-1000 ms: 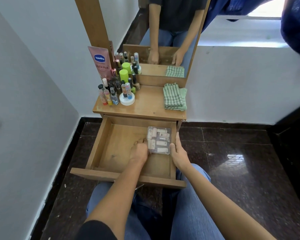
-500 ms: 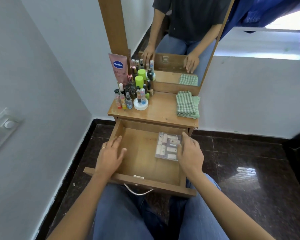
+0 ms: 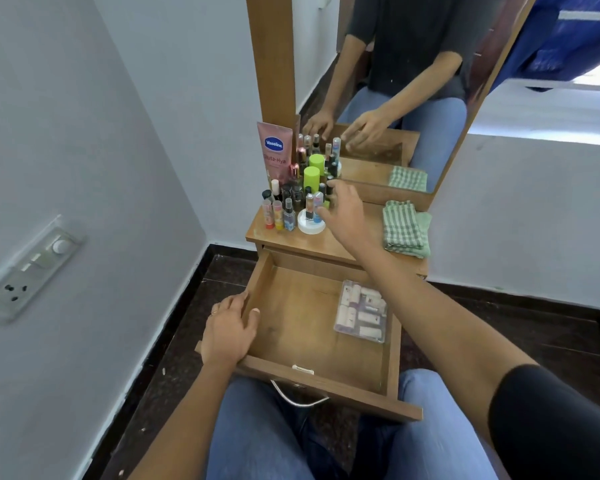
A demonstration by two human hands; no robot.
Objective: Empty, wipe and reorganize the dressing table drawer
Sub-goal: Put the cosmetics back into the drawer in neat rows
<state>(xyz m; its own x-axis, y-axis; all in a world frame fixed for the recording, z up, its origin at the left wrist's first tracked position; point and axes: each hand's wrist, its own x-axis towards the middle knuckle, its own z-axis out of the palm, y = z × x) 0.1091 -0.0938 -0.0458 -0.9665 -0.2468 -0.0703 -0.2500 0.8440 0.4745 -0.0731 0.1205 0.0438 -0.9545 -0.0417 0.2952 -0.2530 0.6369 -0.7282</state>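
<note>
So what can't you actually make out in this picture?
Head view only:
- the bottles: labels too small; some hidden behind the right hand.
- the clear box in the drawer: contents too small to identify.
- the drawer handle: partly hidden under the drawer front.

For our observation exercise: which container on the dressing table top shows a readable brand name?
The tall pink Vaseline tube at the back left, beside the mirror frame; the small bottles near it are too small to read.

bottles (image 3: 289, 216): labels too small to read
right hand (image 3: 347, 216): fingertips motion-blurred
mirror (image 3: 413, 64): top cut off by edge
</note>
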